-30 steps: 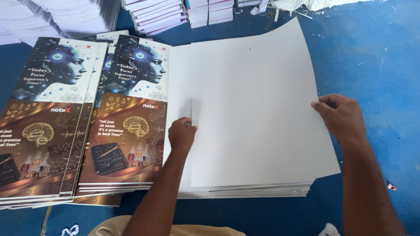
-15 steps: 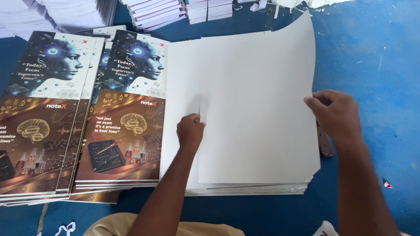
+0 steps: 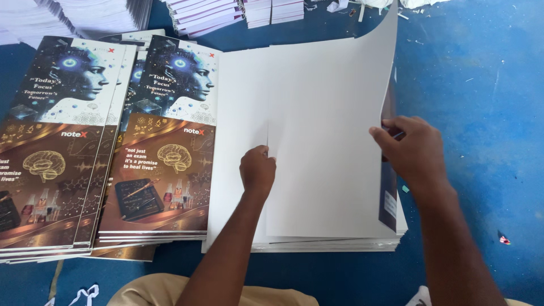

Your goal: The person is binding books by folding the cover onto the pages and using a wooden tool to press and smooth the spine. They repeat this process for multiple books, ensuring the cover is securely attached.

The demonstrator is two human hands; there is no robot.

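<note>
We lift the top sheet (image 3: 328,141) by its right edge, right hand (image 3: 411,150) pinching, left hand (image 3: 258,170) curled, pressing the stack (image 3: 238,113); best peel slowly.

- Left hand (image 3: 258,169): knuckles up, fingers curled under, pressed flat, roughly centre frame.
- Left forearm runs up from bottom centre, angled slightly right.
- Right hand (image 3: 409,148): fingers bent in a pinch, thumb toward the left, held higher than the left hand.
- Right forearm comes in from bottom right, angled up-left.
</note>
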